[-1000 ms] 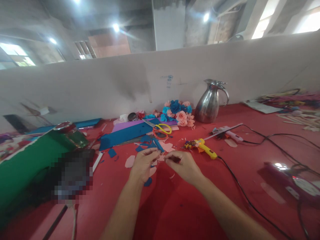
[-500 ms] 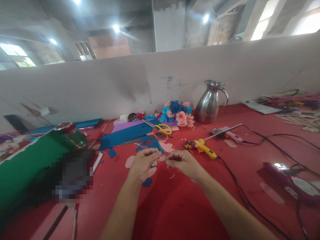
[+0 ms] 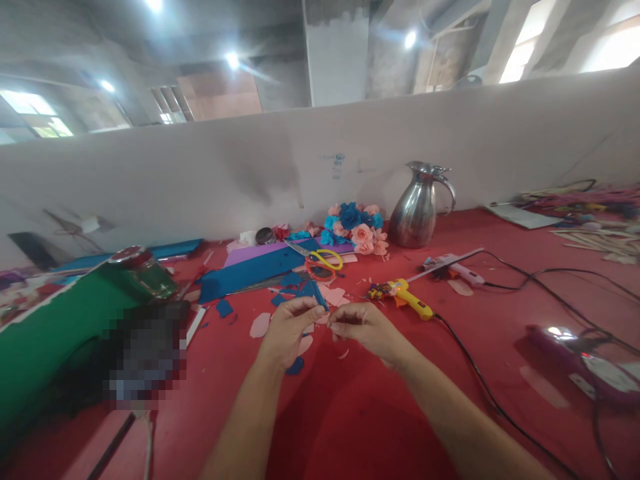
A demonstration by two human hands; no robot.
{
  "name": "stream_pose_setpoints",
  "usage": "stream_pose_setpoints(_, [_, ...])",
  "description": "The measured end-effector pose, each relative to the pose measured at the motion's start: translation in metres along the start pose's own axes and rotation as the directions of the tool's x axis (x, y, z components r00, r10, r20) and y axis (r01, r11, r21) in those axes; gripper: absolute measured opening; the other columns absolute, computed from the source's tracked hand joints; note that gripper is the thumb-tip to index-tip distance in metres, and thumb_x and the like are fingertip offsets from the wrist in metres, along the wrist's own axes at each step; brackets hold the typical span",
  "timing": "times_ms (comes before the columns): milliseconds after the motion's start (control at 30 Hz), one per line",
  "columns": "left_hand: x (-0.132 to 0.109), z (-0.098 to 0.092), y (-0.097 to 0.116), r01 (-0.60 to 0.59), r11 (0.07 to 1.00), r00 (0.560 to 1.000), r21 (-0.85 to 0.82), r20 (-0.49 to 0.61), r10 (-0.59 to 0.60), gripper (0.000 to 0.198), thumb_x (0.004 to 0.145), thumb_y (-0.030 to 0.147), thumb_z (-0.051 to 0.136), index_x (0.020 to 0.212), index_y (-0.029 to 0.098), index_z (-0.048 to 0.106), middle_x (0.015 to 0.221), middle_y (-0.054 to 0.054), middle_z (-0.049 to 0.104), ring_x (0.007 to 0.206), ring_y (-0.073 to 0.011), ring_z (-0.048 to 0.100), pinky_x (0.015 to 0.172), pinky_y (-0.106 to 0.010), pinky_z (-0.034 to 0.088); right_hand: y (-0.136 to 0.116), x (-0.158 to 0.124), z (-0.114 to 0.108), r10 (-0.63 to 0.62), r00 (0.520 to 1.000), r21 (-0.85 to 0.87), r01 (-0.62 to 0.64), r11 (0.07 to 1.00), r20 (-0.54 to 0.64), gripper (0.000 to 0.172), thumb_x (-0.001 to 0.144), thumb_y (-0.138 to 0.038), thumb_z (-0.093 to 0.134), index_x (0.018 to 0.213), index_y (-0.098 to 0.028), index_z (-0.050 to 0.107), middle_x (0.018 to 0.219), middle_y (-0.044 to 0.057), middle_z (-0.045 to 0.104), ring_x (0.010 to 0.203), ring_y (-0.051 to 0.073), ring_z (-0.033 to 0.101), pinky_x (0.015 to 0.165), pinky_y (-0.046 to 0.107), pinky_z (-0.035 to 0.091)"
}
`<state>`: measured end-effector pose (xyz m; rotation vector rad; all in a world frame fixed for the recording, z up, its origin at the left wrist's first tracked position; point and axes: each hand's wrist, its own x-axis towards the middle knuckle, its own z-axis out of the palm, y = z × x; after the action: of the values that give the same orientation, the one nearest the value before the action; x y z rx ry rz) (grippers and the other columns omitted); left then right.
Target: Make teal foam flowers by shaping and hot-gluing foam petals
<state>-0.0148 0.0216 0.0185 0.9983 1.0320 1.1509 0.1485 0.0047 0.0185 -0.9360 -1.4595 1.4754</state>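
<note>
Between thumb and fingers, my left hand (image 3: 289,328) pinches a narrow folded piece of blue paper (image 3: 319,295), which points up and away. Just to its right, my right hand (image 3: 367,330) is closed in a pinch, its fingertips close to the near end of the blue piece. Whatever those fingertips grip is too small to make out. Pink paper scraps (image 3: 261,325) and blue paper scraps (image 3: 295,365) lie around and beneath both hands. Scissors (image 3: 327,259) with yellow and red handles rest beyond them on blue sheets (image 3: 250,270).
A yellow glue gun (image 3: 413,301) and a pink one (image 3: 467,272) lie to the right, with black cords. Paper flowers (image 3: 357,227) and a metal jug (image 3: 416,210) stand by the partition. A glass jar (image 3: 145,273) and a green panel (image 3: 55,333) are left.
Both hands stay almost in place, with only slight finger movement. The blue piece in my left hand shows more clearly now. Nothing else on the table has moved.
</note>
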Motion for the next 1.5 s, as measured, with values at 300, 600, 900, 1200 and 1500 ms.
stream_pose_setpoints(300, [-0.001,0.003,0.0,0.002,1.0,1.0,-0.022,-0.019,-0.002,0.021,0.05,0.024,0.081,0.056,0.016,0.063,0.055,0.002,0.056,0.054,-0.0085,0.048,0.052,-0.02,0.037,0.003,0.0,0.003,0.008,1.0,0.011,-0.009,1.0,0.02,0.011,0.069,-0.028,0.063,0.069,-0.017,0.064,0.058,-0.002,0.06,0.058,0.012,0.053,0.062,0.025,0.042])
stream_pose_setpoints(600, [-0.001,0.003,0.003,0.019,0.999,1.0,-0.04,-0.024,-0.02,0.021,0.045,0.022,0.083,0.05,0.015,0.063,0.053,0.001,0.057,0.053,-0.0086,0.049,0.053,-0.021,0.039,0.004,0.001,0.005,0.003,1.0,-0.007,-0.003,1.0,0.026,0.006,0.071,-0.023,0.061,0.07,-0.018,0.063,0.057,-0.003,0.06,0.057,0.011,0.053,0.062,0.024,0.044])
stream_pose_setpoints(900, [0.0,0.002,-0.001,0.014,0.999,1.0,-0.053,-0.012,-0.015,0.026,0.046,0.023,0.082,0.052,0.015,0.059,0.053,0.002,0.055,0.051,-0.0081,0.047,0.05,-0.021,0.036,0.012,0.002,0.007,-0.017,0.999,-0.076,0.019,0.997,0.032,0.01,0.074,-0.013,0.053,0.072,-0.017,0.062,0.06,-0.003,0.06,0.059,0.011,0.054,0.06,0.022,0.042])
stream_pose_setpoints(1200, [-0.001,0.004,0.001,0.007,1.0,1.0,0.016,0.002,-0.007,0.024,0.047,0.027,0.082,0.052,0.015,0.061,0.056,0.001,0.058,0.055,-0.0093,0.048,0.054,-0.021,0.039,0.014,0.003,0.007,-0.022,1.0,-0.067,0.023,0.997,0.007,0.009,0.074,-0.014,0.053,0.071,-0.018,0.06,0.059,-0.002,0.061,0.058,0.011,0.055,0.06,0.022,0.043])
stream_pose_setpoints(1500, [-0.002,0.006,0.0,-0.02,0.988,1.0,0.15,-0.004,0.021,0.023,0.049,0.028,0.082,0.052,0.016,0.062,0.052,0.002,0.057,0.052,-0.009,0.047,0.053,-0.022,0.036,0.015,0.004,0.004,-0.133,0.96,-0.085,0.115,0.99,-0.246,0.01,0.072,-0.02,0.054,0.079,-0.018,0.062,0.077,0.001,0.063,0.07,0.013,0.056,0.067,0.026,0.045])
